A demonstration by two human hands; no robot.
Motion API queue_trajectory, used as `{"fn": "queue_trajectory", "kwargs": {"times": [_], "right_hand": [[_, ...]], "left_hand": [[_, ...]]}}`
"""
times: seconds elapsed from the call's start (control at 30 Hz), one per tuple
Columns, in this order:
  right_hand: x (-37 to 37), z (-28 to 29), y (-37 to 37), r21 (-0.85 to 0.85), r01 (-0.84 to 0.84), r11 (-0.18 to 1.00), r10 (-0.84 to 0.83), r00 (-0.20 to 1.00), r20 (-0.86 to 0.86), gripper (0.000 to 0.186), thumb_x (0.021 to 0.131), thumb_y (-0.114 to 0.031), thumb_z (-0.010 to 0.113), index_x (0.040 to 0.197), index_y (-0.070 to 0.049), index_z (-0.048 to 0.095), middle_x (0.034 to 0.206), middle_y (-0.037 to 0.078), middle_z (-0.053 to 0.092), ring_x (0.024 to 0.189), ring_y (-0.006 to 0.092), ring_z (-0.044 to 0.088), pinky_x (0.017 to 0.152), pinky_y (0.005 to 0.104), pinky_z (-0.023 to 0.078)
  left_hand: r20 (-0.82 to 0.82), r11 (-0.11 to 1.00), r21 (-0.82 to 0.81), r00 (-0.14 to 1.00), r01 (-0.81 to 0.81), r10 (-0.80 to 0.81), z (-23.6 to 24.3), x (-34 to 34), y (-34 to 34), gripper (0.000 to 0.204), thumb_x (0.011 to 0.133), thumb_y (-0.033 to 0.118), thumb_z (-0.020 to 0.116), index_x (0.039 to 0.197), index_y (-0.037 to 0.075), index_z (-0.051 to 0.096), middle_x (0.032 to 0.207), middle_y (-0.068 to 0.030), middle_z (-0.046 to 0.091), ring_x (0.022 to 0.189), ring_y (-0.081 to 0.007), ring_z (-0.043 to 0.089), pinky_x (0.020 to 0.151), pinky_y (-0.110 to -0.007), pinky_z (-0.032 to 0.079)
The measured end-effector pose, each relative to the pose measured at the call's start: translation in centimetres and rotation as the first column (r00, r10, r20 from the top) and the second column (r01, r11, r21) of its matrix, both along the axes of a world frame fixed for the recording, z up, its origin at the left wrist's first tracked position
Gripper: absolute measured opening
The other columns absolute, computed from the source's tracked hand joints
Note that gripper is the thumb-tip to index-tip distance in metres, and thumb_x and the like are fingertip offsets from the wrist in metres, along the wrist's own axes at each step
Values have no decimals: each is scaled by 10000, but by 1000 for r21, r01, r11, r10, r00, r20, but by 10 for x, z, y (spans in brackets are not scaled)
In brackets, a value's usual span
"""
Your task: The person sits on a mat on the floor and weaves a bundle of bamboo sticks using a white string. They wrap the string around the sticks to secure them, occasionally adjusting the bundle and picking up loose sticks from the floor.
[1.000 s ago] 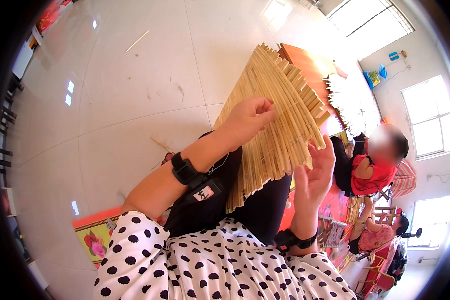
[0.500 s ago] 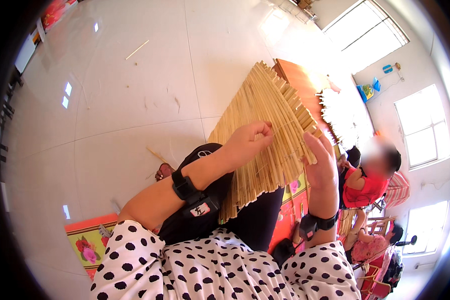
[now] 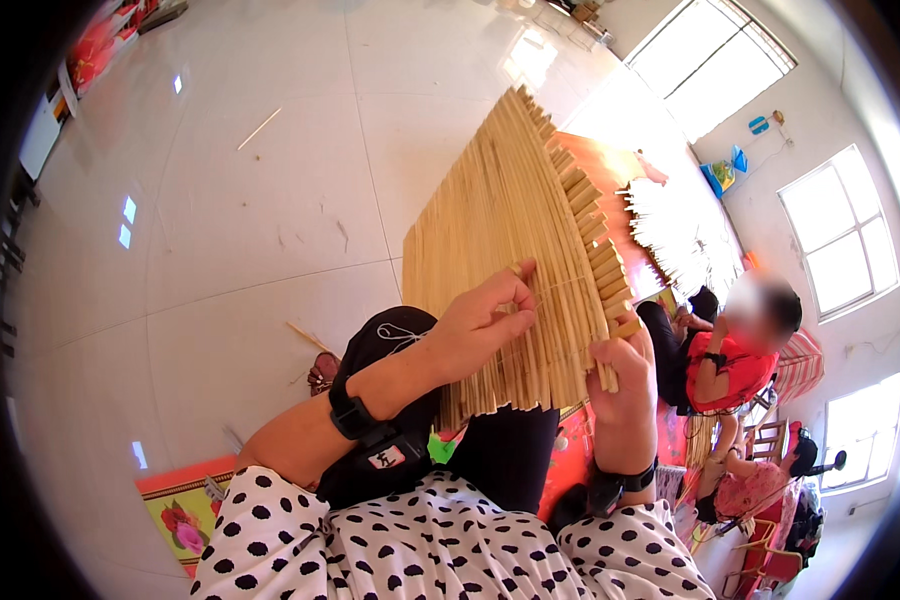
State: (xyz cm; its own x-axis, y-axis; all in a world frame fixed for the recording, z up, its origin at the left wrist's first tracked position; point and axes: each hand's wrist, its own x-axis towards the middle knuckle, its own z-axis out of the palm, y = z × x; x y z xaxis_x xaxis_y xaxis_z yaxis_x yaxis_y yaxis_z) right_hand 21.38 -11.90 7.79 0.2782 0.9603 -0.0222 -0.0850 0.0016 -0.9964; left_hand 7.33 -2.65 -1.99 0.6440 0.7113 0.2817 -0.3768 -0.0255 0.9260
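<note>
A mat of pale straw-coloured stalks [image 3: 480, 190] lies over my legs, its staggered stalk ends along the right edge and thin threads crossing it. My left hand [image 3: 482, 325] rests on the mat with fingers bent and pinched; what is between them, if anything, is too small to make out. My right hand [image 3: 620, 375] grips the lower right edge around the stalk ends. White cord [image 3: 400, 335] lies loose on my dark trouser leg beside the mat.
An orange board [image 3: 595, 150] with more stalks [image 3: 675, 225] lies at upper right. Two people [image 3: 725, 380] [image 3: 745, 485] sit to my right, near chairs [image 3: 765, 440]. A floral mat [image 3: 175, 525] is at lower left. Loose sticks [image 3: 260, 128] lie on the tiled floor [image 3: 250, 220].
My left hand sits lower in the picture than a second ago. My right hand's fingers have closed on the mat's edge, and the mat's stalk ends are turned more toward me.
</note>
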Motion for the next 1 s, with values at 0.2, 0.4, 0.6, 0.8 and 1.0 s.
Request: {"fn": "queue_trajectory", "kwargs": {"times": [0.2,0.4,0.6,0.8,1.0], "right_hand": [[-12,-18,-34,-48,-33,998,28,994,-105,744,639,86,451,1366,-9,330,1215,108,513,1115,201,541,927,301,434],[-14,-29,-52,-192,-85,978,57,987,-149,711,659,99,456,1354,-4,346,1213,97,508,1148,189,518,955,301,414],[-9,-49,-52,-154,-116,981,99,988,-114,683,714,100,468,1377,-3,344,1252,103,507,1135,182,529,968,301,409],[-7,-40,-45,-253,-153,955,103,974,-200,682,749,91,499,1401,-1,318,1254,86,506,1136,152,511,973,295,401],[1,-47,-51,-183,-129,975,152,982,114,551,762,30,541,1303,46,440,1143,95,566,1029,141,542,918,285,427]], "left_hand": [[33,997,48,997,68,-70,-6,-21,-26,24,924,48,523,933,30,536,1474,-205,325,1416,-234,234,1020,-338,329],[-19,996,-35,996,81,-81,-30,-34,-54,49,924,71,535,934,25,550,1487,-218,302,1409,-261,247,1072,-366,253],[-68,993,-89,994,80,-87,-35,-34,-54,17,916,38,541,926,24,538,1223,-134,444,1389,-255,284,998,-317,345],[-273,991,-131,962,-12,-25,-17,-45,-36,45,935,68,537,931,24,531,1350,-135,480,1164,-159,492,872,-272,436],[-376,940,335,906,-61,193,2,-56,-34,48,880,33,605,868,6,568,788,-56,663,675,-106,611,641,-231,487]]}}
